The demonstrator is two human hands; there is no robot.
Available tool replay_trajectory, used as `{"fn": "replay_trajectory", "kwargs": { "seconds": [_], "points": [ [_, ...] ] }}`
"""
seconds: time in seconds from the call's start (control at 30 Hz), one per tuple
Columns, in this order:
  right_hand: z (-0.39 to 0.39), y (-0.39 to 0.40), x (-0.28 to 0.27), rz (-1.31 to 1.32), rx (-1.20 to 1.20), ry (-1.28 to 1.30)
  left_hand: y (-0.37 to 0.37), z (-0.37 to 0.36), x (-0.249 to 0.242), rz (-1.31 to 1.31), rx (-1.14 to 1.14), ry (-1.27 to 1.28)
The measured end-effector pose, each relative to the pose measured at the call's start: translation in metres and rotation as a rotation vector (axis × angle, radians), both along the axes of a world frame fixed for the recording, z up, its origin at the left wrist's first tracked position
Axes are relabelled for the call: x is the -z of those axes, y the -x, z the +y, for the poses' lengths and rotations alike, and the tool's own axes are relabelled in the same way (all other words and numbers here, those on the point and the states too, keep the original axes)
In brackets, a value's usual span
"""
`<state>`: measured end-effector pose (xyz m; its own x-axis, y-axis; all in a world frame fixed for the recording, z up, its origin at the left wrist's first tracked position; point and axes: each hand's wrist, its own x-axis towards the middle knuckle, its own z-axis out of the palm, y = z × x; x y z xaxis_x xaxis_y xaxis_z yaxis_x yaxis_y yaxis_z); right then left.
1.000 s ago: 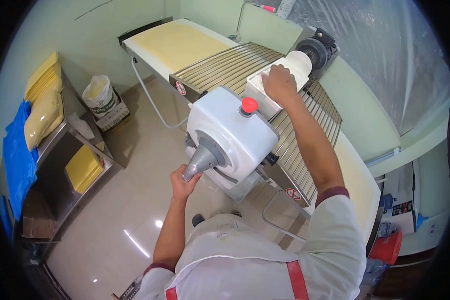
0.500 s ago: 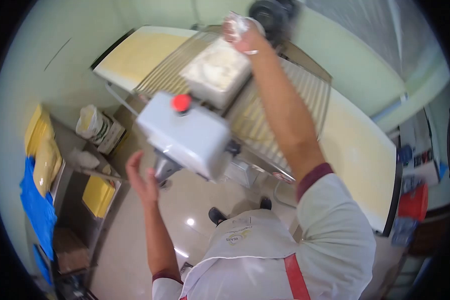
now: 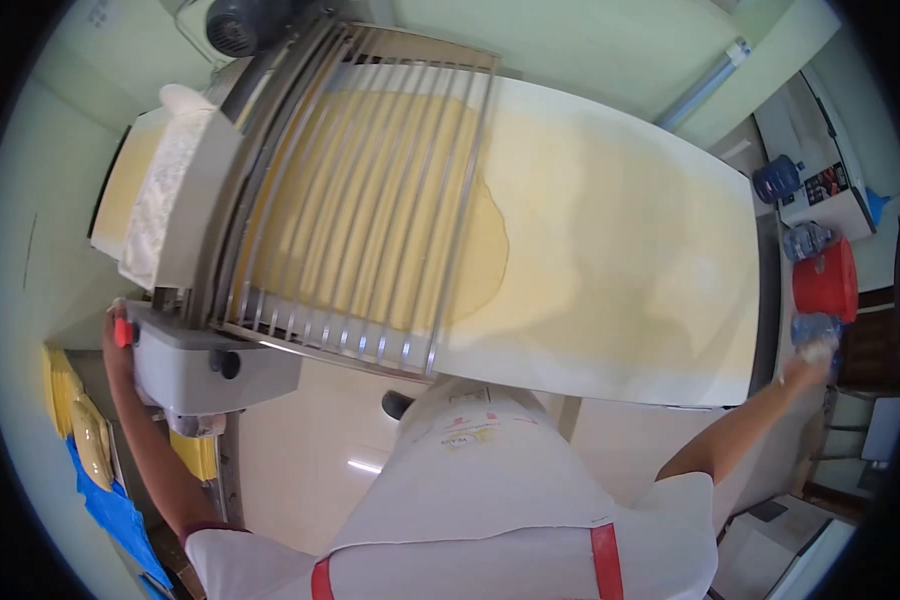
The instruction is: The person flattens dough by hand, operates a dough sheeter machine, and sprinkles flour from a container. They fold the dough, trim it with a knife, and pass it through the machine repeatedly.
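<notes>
A flat sheet of yellow dough (image 3: 482, 255) lies on the dough sheeter's belt (image 3: 620, 260), partly under the metal bar guard (image 3: 370, 210). My left hand (image 3: 118, 328) is at the far left side of the sheeter's grey control box (image 3: 210, 365), beside the red button (image 3: 124, 333). Most of its fingers are hidden or too small to make out. Far out to the right, past the belt's end, is my right hand (image 3: 812, 365). It is pale with flour and smeared by motion, so its fingers do not show. The flour tray (image 3: 175, 195) sits on top of the machine.
A black motor (image 3: 242, 25) stands behind the sheeter at the wall. On the right are a red bucket (image 3: 827, 282) and large blue water bottles (image 3: 776, 178). Yellow packages (image 3: 92, 440) and a blue plastic sheet (image 3: 120, 515) are at the lower left.
My view has swung right. My right hand has left the flour tray and stretched far right. My left hand has moved up to the control box. The dough sheet now shows beneath the guard.
</notes>
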<state>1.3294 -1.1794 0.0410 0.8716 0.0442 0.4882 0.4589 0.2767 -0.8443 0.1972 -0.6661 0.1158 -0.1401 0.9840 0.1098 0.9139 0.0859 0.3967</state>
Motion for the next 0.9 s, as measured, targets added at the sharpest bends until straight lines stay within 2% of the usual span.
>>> {"fn": "replay_trajectory", "kwargs": {
  "seconds": [0.03,0.1,0.13,0.17,0.2,0.27,0.3,0.33,0.4,0.47,0.5,0.53,0.57,0.63,0.7,0.77,0.83,0.9],
  "points": [
    [-0.007,-0.005,-0.009,0.066,0.194,-0.02,0.011,0.006,0.003,0.035,0.045,0.003],
    [0.039,0.009,0.052,0.146,0.361,0.474,0.047,0.031,0.014,0.164,0.175,0.011],
    [0.087,0.045,0.095,0.111,0.306,0.776,0.076,0.046,0.022,0.26,0.259,0.018],
    [0.137,0.095,0.132,0.056,0.148,0.971,0.096,0.054,0.032,0.356,0.34,0.026],
    [0.191,0.163,0.152,0.047,-0.108,1.043,0.104,0.056,0.038,0.249,0.266,0.049],
    [0.255,0.286,0.137,0.178,-0.593,0.895,0.107,0.067,0.036,0.049,0.122,0.081],
    [0.268,0.298,0.119,0.192,-0.694,0.802,0.104,0.06,0.033,0.12,0.208,0.065],
    [0.265,0.272,0.094,0.169,-0.695,0.727,0.096,0.049,0.032,0.173,0.22,0.062],
    [0.213,0.175,0.044,0.142,-0.385,0.66,0.073,0.042,0.019,0.304,0.286,0.081],
    [0.16,0.096,0.003,0.32,0.023,0.584,0.09,0.058,0.03,0.199,0.226,0.024],
    [0.143,0.081,0.001,0.402,0.166,0.604,0.101,0.058,0.037,0.14,0.183,-0.008],
    [0.135,0.082,0.013,0.43,0.206,0.701,0.106,0.06,0.036,0.191,0.167,0.058],
    [0.134,0.094,0.035,0.386,0.159,0.852,0.11,0.072,0.034,0.244,0.154,0.124],
    [0.155,0.153,0.069,0.24,-0.121,1.099,0.111,0.077,0.03,0.353,0.129,0.267],
    [0.207,0.253,0.096,0.236,-0.518,1.01,0.107,0.07,0.031,0.439,0.2,0.124],
    [0.236,0.284,0.09,0.228,-0.732,0.839,0.112,0.061,0.036,0.427,0.232,0.051],
    [0.22,0.206,0.052,0.136,-0.539,0.749,0.118,0.064,0.035,0.33,0.247,0.038],
    [0.199,0.134,0.007,0.364,-0.142,0.75,0.126,0.072,0.039,0.287,0.234,0.05]
  ]
}}
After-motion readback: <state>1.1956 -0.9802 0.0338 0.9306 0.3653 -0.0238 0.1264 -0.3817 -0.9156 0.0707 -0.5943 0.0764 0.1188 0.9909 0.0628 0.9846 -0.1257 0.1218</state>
